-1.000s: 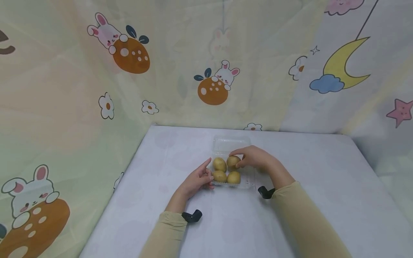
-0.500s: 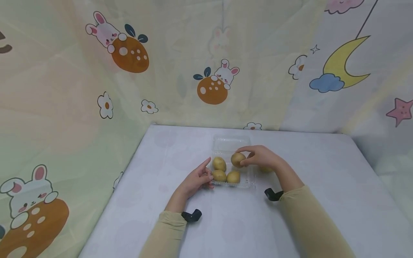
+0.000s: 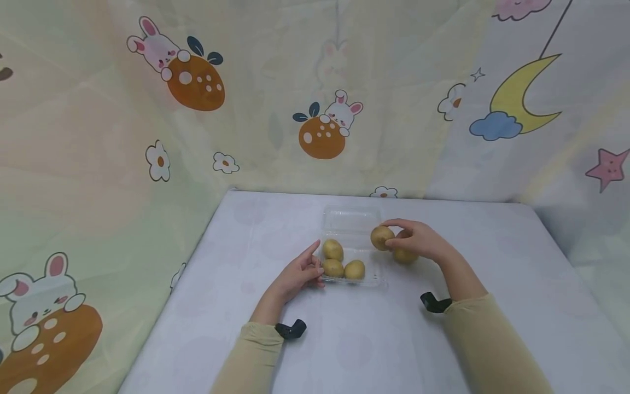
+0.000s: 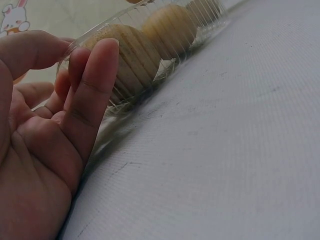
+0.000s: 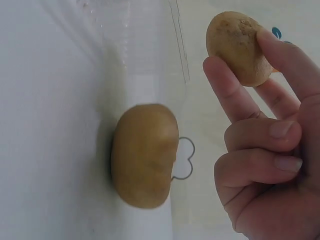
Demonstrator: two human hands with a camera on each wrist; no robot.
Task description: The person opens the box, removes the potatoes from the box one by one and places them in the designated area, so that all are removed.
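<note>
My right hand (image 3: 419, 239) pinches a round potato (image 3: 381, 238) between thumb and fingertips, near the right edge of a clear plastic container (image 3: 361, 250). In the right wrist view this potato (image 5: 237, 47) has a rough brown patch, and two fingers are curled into the palm. Another potato (image 5: 145, 155) lies on the table below that hand. My left hand (image 3: 297, 278) holds the container's front left corner, index finger stretched along its side. Three potatoes (image 3: 333, 250) sit in the container's left and front part. In the left wrist view fingertips press the ribbed wall beside one potato (image 4: 130, 60).
The container's lid (image 3: 351, 219) stands open at its back. A white cloth covers the table (image 3: 354, 339), and patterned fabric walls (image 3: 266, 109) rise behind and at the sides.
My right hand has lifted the back right potato out of its spot and carried it rightward. A potato on the table has come into sight under that hand. My left hand stays put.
</note>
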